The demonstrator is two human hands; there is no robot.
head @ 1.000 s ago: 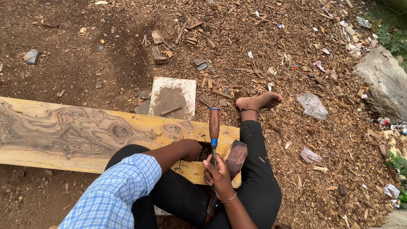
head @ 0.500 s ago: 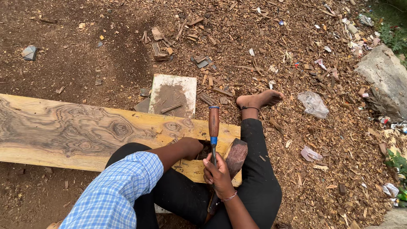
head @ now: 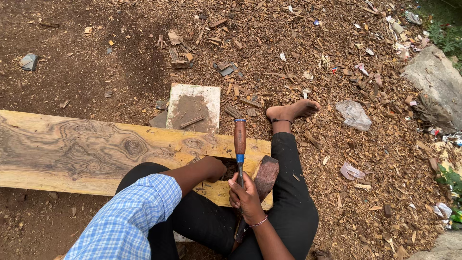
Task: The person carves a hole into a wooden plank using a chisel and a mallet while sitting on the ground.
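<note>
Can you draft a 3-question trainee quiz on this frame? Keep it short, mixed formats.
1. True or false: the person's right hand is wrapped around the chisel with the reddish-brown wooden handle and blue collar.
2. Multiple choice: where does the person's left hand rest? A) on the grey rock B) on the long pale plank with dark swirling grain C) on the bare foot
3. Fill in: the square whitish slab smeared with brown dirt lies on the far side of the ____.

Key: 1 true; 2 B; 3 plank. The ground around is covered with wood chips.
</note>
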